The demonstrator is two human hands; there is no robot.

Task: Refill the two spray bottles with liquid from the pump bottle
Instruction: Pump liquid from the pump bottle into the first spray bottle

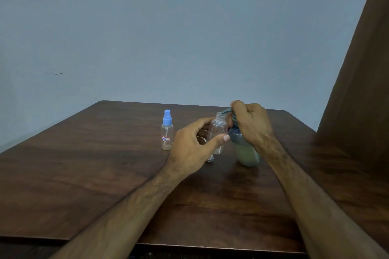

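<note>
Head view: left hand (189,147) holds the open bottle (219,132) upright, its mouth just under the pump spout (226,111); right hand (250,124) grips the pump.

On the counter (105,174), the capped spray bottle (167,130) stands left of the open spray bottle (219,132), with the pump bottle (246,149) just right of it

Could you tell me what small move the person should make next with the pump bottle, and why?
Probably press the pump head down. The left hand holds the open spray bottle with its uncapped neck right under the spout of the pump bottle, and the right hand already grips the pump top. The capped spray bottle stands apart on the table, so it looks next in line.
</note>
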